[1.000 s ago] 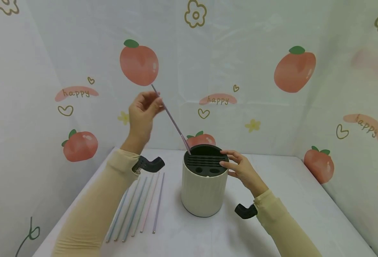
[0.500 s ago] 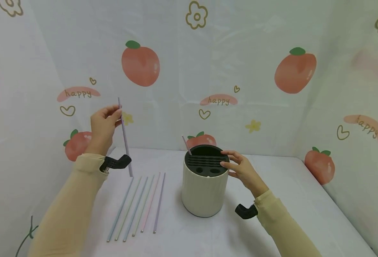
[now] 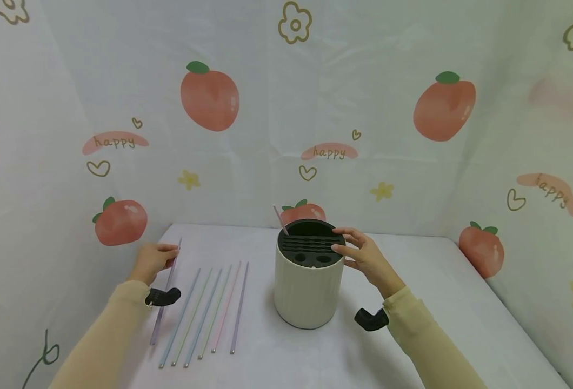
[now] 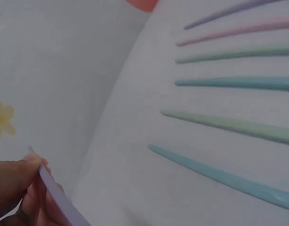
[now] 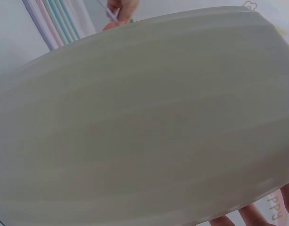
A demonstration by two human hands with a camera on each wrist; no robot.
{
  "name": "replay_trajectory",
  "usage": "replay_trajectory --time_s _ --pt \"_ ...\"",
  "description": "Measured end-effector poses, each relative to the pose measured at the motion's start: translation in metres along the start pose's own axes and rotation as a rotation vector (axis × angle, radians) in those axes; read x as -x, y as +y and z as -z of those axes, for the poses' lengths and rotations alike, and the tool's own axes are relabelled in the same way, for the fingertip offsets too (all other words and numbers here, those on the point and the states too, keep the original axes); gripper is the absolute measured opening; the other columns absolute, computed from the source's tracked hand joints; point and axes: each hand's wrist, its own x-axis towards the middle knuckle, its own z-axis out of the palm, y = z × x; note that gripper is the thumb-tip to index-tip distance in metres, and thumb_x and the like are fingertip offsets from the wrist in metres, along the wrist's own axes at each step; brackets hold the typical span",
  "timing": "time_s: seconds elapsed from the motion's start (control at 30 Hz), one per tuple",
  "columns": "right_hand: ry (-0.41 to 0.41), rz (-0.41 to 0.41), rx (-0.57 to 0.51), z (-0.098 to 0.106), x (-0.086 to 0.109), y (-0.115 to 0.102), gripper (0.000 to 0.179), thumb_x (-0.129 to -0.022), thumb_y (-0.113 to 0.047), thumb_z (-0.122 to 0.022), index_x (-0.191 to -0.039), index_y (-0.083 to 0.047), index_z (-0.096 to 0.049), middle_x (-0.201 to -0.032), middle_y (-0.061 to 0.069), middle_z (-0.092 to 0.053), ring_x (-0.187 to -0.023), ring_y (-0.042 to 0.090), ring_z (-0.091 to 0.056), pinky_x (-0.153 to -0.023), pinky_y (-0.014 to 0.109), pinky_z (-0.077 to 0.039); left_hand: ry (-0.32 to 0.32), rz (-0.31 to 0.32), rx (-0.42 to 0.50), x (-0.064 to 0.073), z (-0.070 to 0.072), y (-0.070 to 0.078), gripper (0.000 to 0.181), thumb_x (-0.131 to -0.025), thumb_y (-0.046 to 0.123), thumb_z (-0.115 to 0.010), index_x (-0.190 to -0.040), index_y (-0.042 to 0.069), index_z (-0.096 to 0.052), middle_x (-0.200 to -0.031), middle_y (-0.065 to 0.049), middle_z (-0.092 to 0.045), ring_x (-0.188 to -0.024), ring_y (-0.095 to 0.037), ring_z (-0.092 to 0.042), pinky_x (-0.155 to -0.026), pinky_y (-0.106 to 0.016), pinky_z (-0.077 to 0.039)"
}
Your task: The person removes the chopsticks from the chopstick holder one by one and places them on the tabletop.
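My left hand [image 3: 152, 262] pinches a purple chopstick [image 3: 158, 324] near its far end, low over the left of the table. The hold also shows in the left wrist view, with the thumb on the purple chopstick [image 4: 60, 200]. Whether its near end touches the table is unclear. A cream utensil holder [image 3: 308, 297] with a black slotted top [image 3: 311, 244] stands upright. From its back-left opening a pale pinkish chopstick [image 3: 280, 219] sticks out, tilted. My right hand [image 3: 369, 262] grips the holder's right rim, fingers spread over top and side. Its wall fills the right wrist view.
Several pastel chopsticks, among them a blue one [image 3: 179, 319], a pink one [image 3: 226, 308] and a purple one [image 3: 240, 308], lie side by side between the left hand and the holder. A fruit-patterned cloth [image 3: 247, 178] hangs behind the white table [image 3: 403, 346].
My left hand has moved from above the holder leftward and down to the table with the purple chopstick. The right hand keeps its place on the rim.
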Motion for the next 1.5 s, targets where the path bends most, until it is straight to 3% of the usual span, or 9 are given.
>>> replay_trajectory --time_s 0.1,0.2,0.33,0.53,0.93,1.33,1.5 --pt "-0.002 0.001 -0.004 0.000 -0.001 0.001 0.054 -0.091 -0.016 -0.067 -0.139 -0.006 -0.045 -0.146 0.018 -0.040 -0.109 0.013 -0.059 -0.106 0.055 -0.040 -0.006 0.047 0.004 0.003 -0.005 -0.018 0.035 -0.094 0.003 -0.059 -0.119 -0.021 -0.054 -0.086 -0.008 -0.069 -0.069 -0.007 -0.058 -0.060 -0.016 -0.053" --pt "-0.003 0.001 -0.006 0.000 -0.002 0.001 0.054 -0.091 -0.016 -0.067 -0.139 -0.006 -0.045 -0.146 0.018 -0.040 -0.108 0.013 -0.059 -0.106 0.055 -0.041 -0.008 0.083 0.011 0.003 -0.009 -0.031 0.034 -0.093 0.000 -0.058 -0.118 -0.023 -0.054 -0.079 -0.002 -0.067 -0.066 -0.006 -0.056 -0.057 -0.016 -0.052" --pt "-0.002 -0.001 -0.004 0.001 -0.002 0.001 0.054 -0.091 -0.016 -0.067 -0.139 -0.007 -0.045 -0.145 0.018 -0.040 -0.109 0.013 -0.059 -0.106 0.055 -0.040 -0.016 0.108 0.018 0.002 -0.017 -0.044 0.032 -0.091 -0.003 -0.058 -0.115 -0.024 -0.054 -0.071 0.004 -0.063 -0.062 -0.005 -0.054 -0.055 -0.017 -0.051" --pt "-0.001 -0.003 0.001 0.001 -0.002 0.002 0.054 -0.091 -0.017 -0.067 -0.139 -0.007 -0.045 -0.146 0.018 -0.039 -0.110 0.014 -0.059 -0.106 0.056 -0.040 -0.040 0.126 -0.040 0.001 -0.028 -0.056 0.026 -0.090 -0.003 -0.058 -0.108 -0.022 -0.059 -0.066 0.004 -0.061 -0.057 -0.007 -0.053 -0.053 -0.019 -0.049" --pt "-0.002 0.007 -0.003 0.000 -0.002 0.001 0.055 -0.090 -0.016 -0.068 -0.140 -0.007 -0.045 -0.146 0.017 -0.040 -0.108 0.012 -0.059 -0.104 0.053 -0.043 -0.031 0.093 -0.132 0.001 -0.033 -0.062 0.022 -0.083 0.003 -0.071 -0.096 -0.014 -0.068 -0.069 0.003 -0.065 -0.058 -0.006 -0.057 -0.055 -0.019 -0.052" --pt "-0.005 0.000 -0.007 0.001 -0.002 0.002 0.056 -0.090 -0.016 -0.068 -0.140 -0.007 -0.044 -0.148 0.018 -0.038 -0.109 0.013 -0.059 -0.105 0.052 -0.043 -0.004 0.095 -0.205 0.003 -0.036 -0.059 0.018 -0.079 0.007 -0.075 -0.088 -0.008 -0.070 -0.065 0.001 -0.063 -0.057 -0.010 -0.057 -0.054 -0.021 -0.049" --pt "-0.006 -0.003 -0.011 0.001 -0.002 0.002 0.056 -0.090 -0.016 -0.068 -0.140 -0.007 -0.045 -0.148 0.017 -0.038 -0.108 0.012 -0.060 -0.105 0.052 -0.043 -0.001 0.095 -0.193 0.004 -0.036 -0.057 0.016 -0.078 0.008 -0.076 -0.085 -0.006 -0.071 -0.064 0.000 -0.063 -0.057 -0.009 -0.057 -0.054 -0.021 -0.050"
